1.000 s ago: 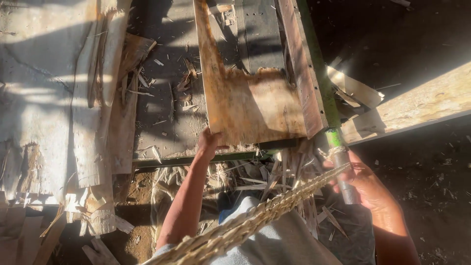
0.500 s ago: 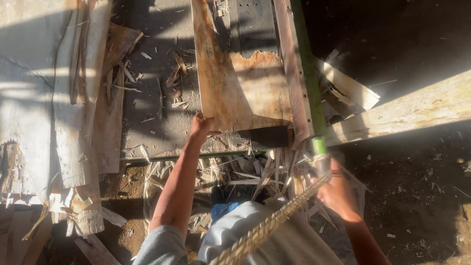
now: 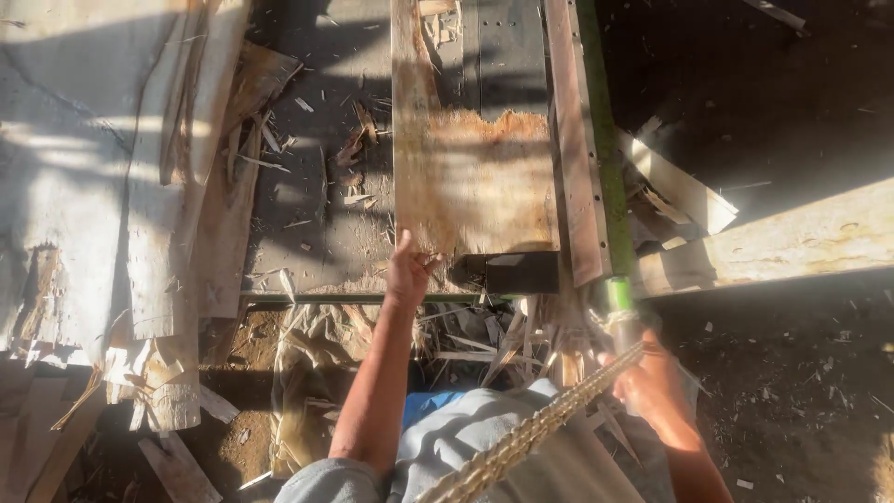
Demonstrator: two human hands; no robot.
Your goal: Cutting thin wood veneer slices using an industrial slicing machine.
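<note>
Below, left hand (image 3: 408,270) on veneer sheet (image 3: 475,186); scraps (image 3: 484,345) underneath.
</note>
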